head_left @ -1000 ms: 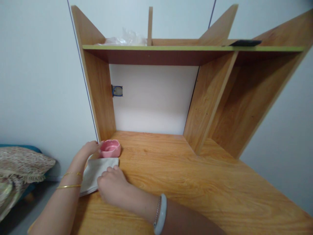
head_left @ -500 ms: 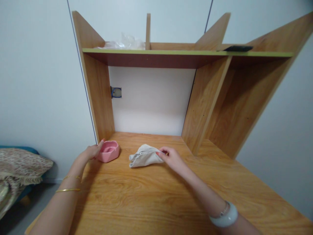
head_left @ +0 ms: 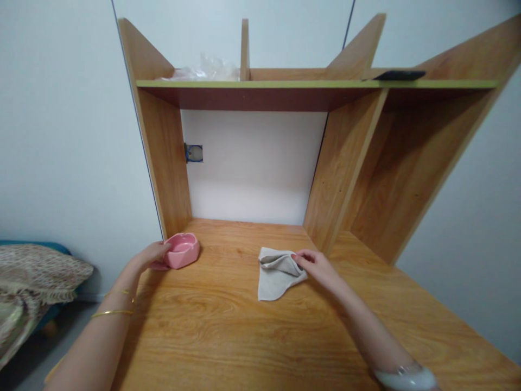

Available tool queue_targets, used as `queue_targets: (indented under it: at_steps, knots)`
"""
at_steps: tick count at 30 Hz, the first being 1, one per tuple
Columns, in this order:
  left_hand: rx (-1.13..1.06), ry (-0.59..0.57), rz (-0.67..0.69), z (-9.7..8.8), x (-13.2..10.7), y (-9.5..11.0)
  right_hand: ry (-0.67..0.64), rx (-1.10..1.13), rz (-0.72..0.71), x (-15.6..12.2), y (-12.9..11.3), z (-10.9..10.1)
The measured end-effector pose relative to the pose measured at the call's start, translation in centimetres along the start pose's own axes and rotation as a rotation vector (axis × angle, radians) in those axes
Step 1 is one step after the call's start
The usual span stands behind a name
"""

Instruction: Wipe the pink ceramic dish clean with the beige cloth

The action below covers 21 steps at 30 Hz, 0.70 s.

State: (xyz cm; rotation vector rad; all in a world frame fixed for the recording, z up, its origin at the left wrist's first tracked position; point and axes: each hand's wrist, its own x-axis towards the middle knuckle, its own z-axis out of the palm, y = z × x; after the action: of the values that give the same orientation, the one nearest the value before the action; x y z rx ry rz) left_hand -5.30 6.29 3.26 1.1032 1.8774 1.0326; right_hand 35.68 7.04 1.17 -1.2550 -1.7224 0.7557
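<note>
At the left of the desk is a pink faceted bowl (head_left: 185, 255), shaped like an ashtray, open side up. My left hand (head_left: 152, 256) grips its left side, the fingers partly hidden by the bowl and the hand itself. Right of the middle, a light grey cloth (head_left: 279, 274) lies loosely folded, its near corner spread on the wood. My right hand (head_left: 313, 262) pinches the cloth's right end between thumb and fingers.
The wooden desk (head_left: 228, 336) carries a hutch with a shelf (head_left: 260, 84) above. On the shelf are a crumpled clear plastic bag (head_left: 207, 69) and a flat black item (head_left: 401, 75). An uncovered wall socket box (head_left: 194, 153) shows at the back left. A patterned blanket (head_left: 36, 277) lies at far left.
My right hand has moved right with the cloth, which has slid away from the bowl and opened out some. My left hand has shifted its hold slightly; the bowl stays about where it was.
</note>
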Motion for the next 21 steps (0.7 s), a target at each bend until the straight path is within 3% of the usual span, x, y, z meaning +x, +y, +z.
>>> queue_targets:
  at_steps: [5,9,12,16,19,21]
  knots:
    - [-0.160,-0.103,-0.027,0.5,-1.1,1.0,-0.103,-0.015,0.054,-0.2,0.2,0.4]
    - [-0.256,-0.268,0.010,2.2,-1.3,1.9,-0.177,-0.047,0.069,-0.5,0.2,0.6]
    - [-0.342,-0.378,0.014,4.5,-1.5,2.9,-0.206,-0.106,0.042,-1.2,-0.1,1.1]
    - [-0.419,-0.442,-0.006,8.4,-2.1,4.1,-0.229,-0.336,-0.056,-2.2,-0.6,2.3]
    - [-0.452,-0.489,0.001,10.9,-2.7,4.1,-0.248,-0.480,-0.131,-2.4,-0.5,3.0]
    - [-0.463,-0.522,0.033,12.2,-3.3,3.8,-0.256,-0.456,-0.127,-2.2,-0.2,3.2]
